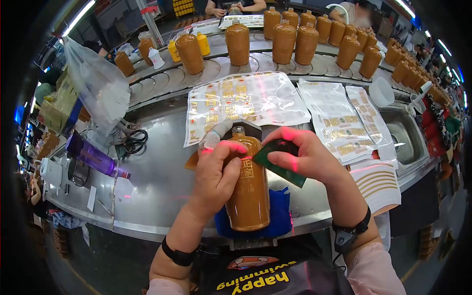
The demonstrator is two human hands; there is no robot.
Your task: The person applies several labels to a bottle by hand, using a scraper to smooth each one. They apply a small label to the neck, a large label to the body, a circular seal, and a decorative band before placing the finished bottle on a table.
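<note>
A glossy brown bottle (250, 204) lies with its neck away from me, its base on a blue cloth (280, 214) and its neck at a dark holder. Gold characters on a label (247, 168) show on its upper front. My left hand (215, 172) is closed against the bottle's left side, thumb and fingertips at the label's edge. An orange-brown flat piece (191, 161) sticks out behind that hand. Between thumb and fingers my right hand (302, 155) grips a dark green flat scraper (282, 167), its edge close to the bottle's right shoulder.
Printed label sheets (250, 101) lie beyond the bottle, with more sheets (337, 120) to the right near a sink (400, 132). Brown bottles (238, 44) stand along a conveyor (216, 66). A purple bottle (96, 157), black cable (132, 142) and plastic bag (98, 81) are left.
</note>
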